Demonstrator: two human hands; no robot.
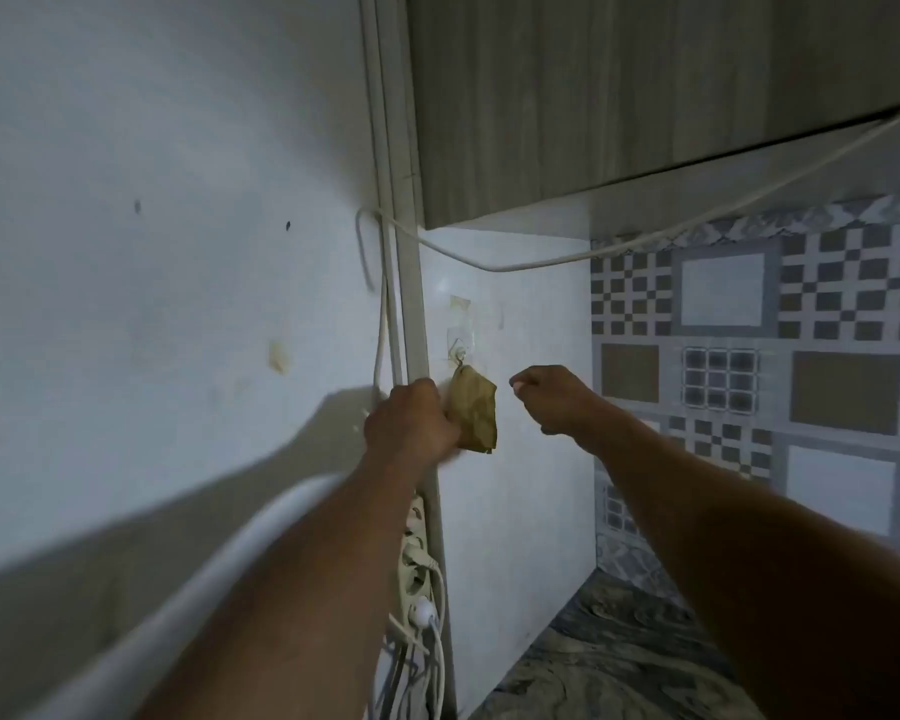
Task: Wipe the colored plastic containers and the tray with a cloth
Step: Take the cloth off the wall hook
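Note:
A folded yellow-brown cloth point(473, 414) hangs from a small clear hook point(459, 349) stuck on the white side wall. My left hand point(410, 422) is raised and closed around the cloth's left edge. To the cloth's right, my right hand point(554, 398) is held up a short way off, fingers curled in, nothing visible in it. No colored containers or tray are in view.
A wood-grain wall cabinet point(645, 96) hangs overhead. A white cable point(515, 263) sags across under it. A power strip point(414, 558) with plugs runs down the wall corner. Patterned tiles point(749, 356) cover the right wall; a dark marbled countertop point(619, 662) lies below.

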